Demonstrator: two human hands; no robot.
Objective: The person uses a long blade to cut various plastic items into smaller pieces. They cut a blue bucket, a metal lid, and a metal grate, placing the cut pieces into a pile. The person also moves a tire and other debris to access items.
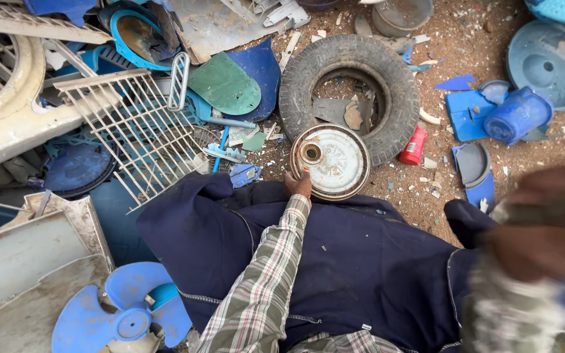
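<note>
White metal, a round disc with a central hub is gripped at its near edge by the left hand, fingers pinching the rim. It leans against a black tyre on dirt ground. Blurred, the right hand is raised nearby; its fingers cannot be told.

Containers among the scrap on the dirt ground; no signs, screens or readable labels show.

A small red can lies on its side just beside the right edge of the black tyre, its body cylindrical with a pale band at the top end. Further right, a blue plastic jug lies tilted on a flat blue panel. A grey bucket-like tub stands at the top edge, above the tyre.
</note>
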